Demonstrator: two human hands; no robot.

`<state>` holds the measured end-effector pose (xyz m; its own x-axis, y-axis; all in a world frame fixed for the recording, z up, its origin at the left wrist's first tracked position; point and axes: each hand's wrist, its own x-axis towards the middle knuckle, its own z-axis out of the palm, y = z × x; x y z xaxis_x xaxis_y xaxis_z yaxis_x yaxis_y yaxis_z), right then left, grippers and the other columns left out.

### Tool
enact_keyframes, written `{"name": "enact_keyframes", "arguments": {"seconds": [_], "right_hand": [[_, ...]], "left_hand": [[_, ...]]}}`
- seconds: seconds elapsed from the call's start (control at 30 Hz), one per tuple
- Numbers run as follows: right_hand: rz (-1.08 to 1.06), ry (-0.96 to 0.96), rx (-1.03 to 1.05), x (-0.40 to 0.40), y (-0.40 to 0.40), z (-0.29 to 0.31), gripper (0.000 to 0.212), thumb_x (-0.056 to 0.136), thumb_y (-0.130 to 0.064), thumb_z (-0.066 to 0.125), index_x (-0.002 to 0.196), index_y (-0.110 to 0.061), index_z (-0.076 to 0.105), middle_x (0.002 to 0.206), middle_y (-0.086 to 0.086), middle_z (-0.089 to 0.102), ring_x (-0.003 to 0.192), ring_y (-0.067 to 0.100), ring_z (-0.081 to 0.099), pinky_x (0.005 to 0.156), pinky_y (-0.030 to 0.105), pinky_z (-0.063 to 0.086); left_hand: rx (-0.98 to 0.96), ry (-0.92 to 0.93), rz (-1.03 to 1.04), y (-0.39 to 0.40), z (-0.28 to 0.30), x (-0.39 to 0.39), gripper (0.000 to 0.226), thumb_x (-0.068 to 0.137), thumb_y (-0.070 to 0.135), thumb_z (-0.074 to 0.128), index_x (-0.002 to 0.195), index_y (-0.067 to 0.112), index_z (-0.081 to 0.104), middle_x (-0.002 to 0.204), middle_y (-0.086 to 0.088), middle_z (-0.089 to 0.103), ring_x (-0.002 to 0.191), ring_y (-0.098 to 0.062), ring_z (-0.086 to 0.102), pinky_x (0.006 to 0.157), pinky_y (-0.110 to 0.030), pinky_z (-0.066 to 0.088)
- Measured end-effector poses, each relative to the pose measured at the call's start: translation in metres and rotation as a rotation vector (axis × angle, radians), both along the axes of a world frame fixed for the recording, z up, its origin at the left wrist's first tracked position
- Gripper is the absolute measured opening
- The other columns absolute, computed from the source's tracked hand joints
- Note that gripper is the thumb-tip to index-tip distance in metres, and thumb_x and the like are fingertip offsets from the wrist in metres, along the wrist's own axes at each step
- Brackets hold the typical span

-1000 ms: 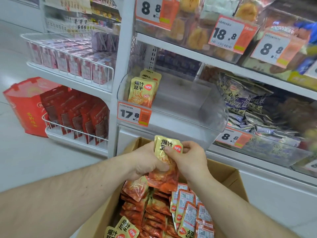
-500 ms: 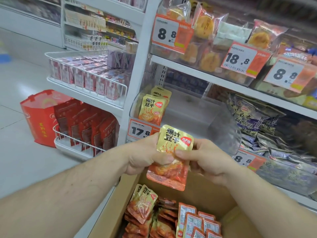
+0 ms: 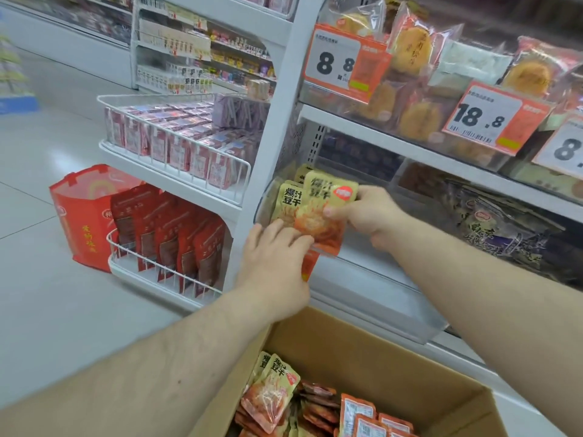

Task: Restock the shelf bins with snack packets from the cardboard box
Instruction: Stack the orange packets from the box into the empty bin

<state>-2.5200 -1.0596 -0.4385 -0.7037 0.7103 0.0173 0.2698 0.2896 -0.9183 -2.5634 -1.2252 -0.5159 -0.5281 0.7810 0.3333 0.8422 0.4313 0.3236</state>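
Clear plastic shelf bin (image 3: pixel 362 279) above open brown cardboard box (image 3: pixel 394 357), right hand (image 3: pixel 369 214) pinching yellow-and-orange foil snack packet (image 3: pixel 318 212) at the bin's left end, beside matching packets (image 3: pixel 288 200) standing inside, left hand (image 3: pixel 274 263) with fingers extended touching the packet's lower edge, more packets (image 3: pixel 274 395) in the box.

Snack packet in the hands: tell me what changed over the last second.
Both hands lifted the packet out of the cardboard box and carried it up to the clear shelf bin, beside the packets already there. The right hand still pinches it; the left hand now rests flatter against its lower edge. The box's remaining packets stay put.
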Motion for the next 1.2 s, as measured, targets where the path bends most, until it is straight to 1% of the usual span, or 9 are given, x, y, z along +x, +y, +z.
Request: {"name": "enact_keyframes", "arguments": {"seconds": [0.17, 0.3, 0.4, 0.57, 0.7, 0.9, 1.0, 1.1, 1.2], "right_hand": [[0.041, -0.16, 0.009, -0.038, 0.006, -0.041, 0.024, 0.071, 0.005, 0.082, 0.091, -0.006, 0.072, 0.082, 0.005, 0.072, 0.063, 0.01, 0.065, 0.046, 0.015, 0.046], [-0.058, -0.222, 0.191, -0.055, 0.014, -0.054, 0.03, 0.065, -0.019, 0.091, 0.091, -0.017, 0.076, 0.09, -0.001, 0.076, 0.085, 0.016, 0.072, 0.079, 0.035, 0.06], [-0.121, -0.262, 0.341, -0.055, 0.012, -0.054, 0.033, 0.069, -0.032, 0.088, 0.097, -0.019, 0.076, 0.095, -0.004, 0.075, 0.09, 0.013, 0.069, 0.085, 0.035, 0.058], [-0.162, -0.382, 0.428, -0.054, 0.004, -0.053, 0.036, 0.07, -0.046, 0.084, 0.091, -0.02, 0.071, 0.089, -0.003, 0.073, 0.082, 0.012, 0.07, 0.076, 0.034, 0.06], [-0.147, -0.435, 0.409, -0.049, -0.001, -0.048, 0.033, 0.074, -0.049, 0.082, 0.079, -0.022, 0.062, 0.072, -0.007, 0.066, 0.057, 0.004, 0.063, 0.05, 0.022, 0.051], [-0.128, -0.469, 0.381, -0.043, -0.004, -0.039, 0.037, 0.073, -0.046, 0.084, 0.076, -0.021, 0.056, 0.072, -0.006, 0.063, 0.057, 0.004, 0.06, 0.042, 0.019, 0.041], [-0.13, -0.498, 0.393, -0.036, -0.007, -0.029, 0.042, 0.072, -0.049, 0.084, 0.075, -0.018, 0.056, 0.073, -0.002, 0.066, 0.06, 0.01, 0.067, 0.047, 0.023, 0.046], [-0.159, -0.515, 0.584, -0.018, -0.015, -0.018, 0.05, 0.072, -0.057, 0.08, 0.07, -0.015, 0.053, 0.067, -0.005, 0.059, 0.061, 0.013, 0.061, 0.05, 0.026, 0.042], [-0.199, -0.313, 0.928, 0.018, -0.034, -0.02, 0.034, 0.083, -0.051, 0.069, 0.087, -0.017, 0.063, 0.079, -0.005, 0.062, 0.077, 0.02, 0.061, 0.066, 0.031, 0.05]], "left_hand": [[0.04, 0.021, 0.014, 0.003, -0.006, 0.003, 0.071, 0.082, 0.025, 0.058, 0.148, 0.023, 0.031, 0.149, 0.0, 0.032, 0.149, -0.026, 0.003, 0.121, -0.047, -0.01], [0.065, 0.024, 0.007, 0.005, -0.011, 0.003, 0.07, 0.081, 0.021, 0.058, 0.147, 0.021, 0.033, 0.147, -0.001, 0.033, 0.15, -0.027, 0.0, 0.119, -0.047, -0.013], [0.076, 0.024, 0.007, 0.007, -0.011, 0.003, 0.07, 0.081, 0.018, 0.058, 0.146, 0.021, 0.033, 0.146, 0.0, 0.033, 0.15, -0.027, 0.001, 0.118, -0.047, -0.015], [0.087, 0.011, 0.007, 0.006, -0.01, 0.004, 0.069, 0.082, 0.016, 0.057, 0.147, 0.023, 0.033, 0.149, -0.001, 0.033, 0.149, -0.027, 0.002, 0.119, -0.048, -0.013], [0.072, -0.009, -0.002, 0.004, -0.008, 0.004, 0.07, 0.084, 0.016, 0.057, 0.148, 0.022, 0.031, 0.153, -0.002, 0.029, 0.15, -0.027, -0.002, 0.117, -0.047, -0.017], [0.047, -0.01, 0.003, 0.004, -0.006, 0.005, 0.071, 0.085, 0.018, 0.057, 0.15, 0.023, 0.028, 0.156, -0.002, 0.025, 0.151, -0.029, -0.004, 0.116, -0.049, -0.019], [0.024, 0.013, 0.021, 0.003, -0.003, 0.007, 0.07, 0.085, 0.021, 0.055, 0.15, 0.024, 0.028, 0.156, -0.001, 0.025, 0.15, -0.03, -0.006, 0.114, -0.055, -0.02], [0.18, 0.039, 0.047, 0.0, -0.004, 0.01, 0.063, 0.08, 0.022, 0.058, 0.14, 0.025, 0.041, 0.143, 0.0, 0.036, 0.14, -0.026, 0.016, 0.116, -0.051, 0.005], [0.327, -0.018, -0.027, 0.002, -0.006, 0.019, 0.046, 0.077, 0.019, 0.061, 0.122, 0.024, 0.053, 0.117, 0.005, 0.05, 0.11, -0.018, 0.033, 0.09, -0.037, 0.025]]}}
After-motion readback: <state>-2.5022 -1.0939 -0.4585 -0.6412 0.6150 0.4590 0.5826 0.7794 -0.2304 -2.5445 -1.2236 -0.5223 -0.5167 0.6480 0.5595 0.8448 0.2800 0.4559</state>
